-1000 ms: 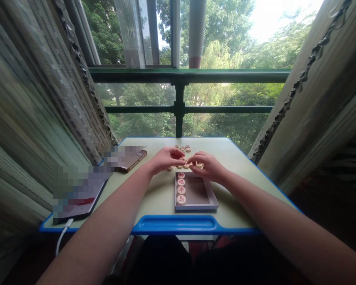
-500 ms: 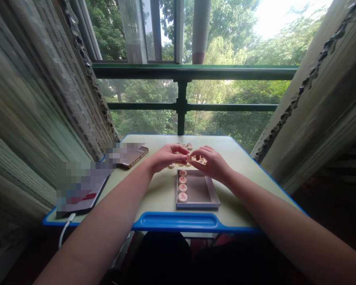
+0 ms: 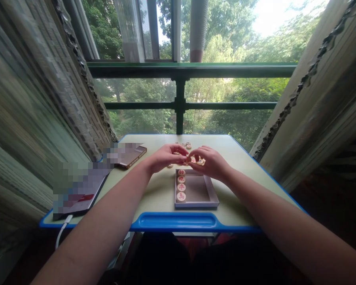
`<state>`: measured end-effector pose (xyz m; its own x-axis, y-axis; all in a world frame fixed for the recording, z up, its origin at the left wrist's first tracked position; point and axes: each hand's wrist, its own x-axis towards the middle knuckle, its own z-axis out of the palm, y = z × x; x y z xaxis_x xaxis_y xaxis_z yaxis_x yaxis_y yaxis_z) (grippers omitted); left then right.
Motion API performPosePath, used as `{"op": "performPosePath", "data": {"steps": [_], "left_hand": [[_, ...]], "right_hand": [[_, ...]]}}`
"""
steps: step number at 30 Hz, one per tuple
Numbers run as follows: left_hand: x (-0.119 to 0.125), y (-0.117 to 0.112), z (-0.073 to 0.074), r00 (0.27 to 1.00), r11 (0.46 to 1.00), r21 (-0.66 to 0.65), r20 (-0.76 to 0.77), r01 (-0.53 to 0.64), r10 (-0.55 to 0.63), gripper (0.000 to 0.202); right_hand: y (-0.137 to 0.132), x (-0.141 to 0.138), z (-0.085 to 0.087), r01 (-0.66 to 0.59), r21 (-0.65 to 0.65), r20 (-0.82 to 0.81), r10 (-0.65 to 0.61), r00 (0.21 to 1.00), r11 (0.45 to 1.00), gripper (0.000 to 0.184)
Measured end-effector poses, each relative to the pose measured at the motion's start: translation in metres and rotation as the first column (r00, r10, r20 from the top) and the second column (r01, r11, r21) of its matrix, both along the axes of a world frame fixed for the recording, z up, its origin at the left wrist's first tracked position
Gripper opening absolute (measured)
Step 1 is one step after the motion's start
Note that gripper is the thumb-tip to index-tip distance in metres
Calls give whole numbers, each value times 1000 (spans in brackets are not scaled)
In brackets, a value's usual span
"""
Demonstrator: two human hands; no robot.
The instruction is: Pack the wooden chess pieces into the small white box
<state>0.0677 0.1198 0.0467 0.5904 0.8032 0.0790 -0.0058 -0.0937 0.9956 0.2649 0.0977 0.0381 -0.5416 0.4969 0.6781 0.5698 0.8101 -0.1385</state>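
Note:
Beyond the open box, my left hand and my right hand meet at their fingertips. A round xiangqi piece is pinched between them, its face turned so that I cannot read it. More xiangqi pieces lie on the table just below and behind the fingers, partly covered by them. In the shallow box, a column of pieces with red characters runs down the left side, faces up.
A light table with a blue rim carries everything. At its left are a box lid and a tablet-like device with a white cable, both partly blurred out. A blue pen groove lines the front edge. Curtains hang at both sides.
The view has shifted slightly. Both hands stay together at the same spot, and the piece between the fingertips has turned a little. The pieces in the box are unchanged.

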Motion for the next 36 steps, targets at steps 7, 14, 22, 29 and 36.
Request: {"op": "performPosePath", "data": {"steps": [7,14,22,29,36], "left_hand": [[-3,1,3,1000,1000,4,-23,10,-10,33],[-7,11,-2,984,984,9,-35,-176,176,27],[-2,11,-6,983,987,28,-87,-160,162,22],[2,7,-7,977,992,41,-174,-119,124,19],[2,6,-6,973,989,51,-178,-141,148,20]], "right_hand": [[-4,1,5,52,-102,6,-52,999,993,10],[-11,5,17,79,-424,270,43,962,902,12],[-12,0,11,153,-427,373,20,927,891,15],[-11,0,7,139,-383,372,15,928,913,18],[-9,-1,4,73,-395,317,62,946,916,15]]}}
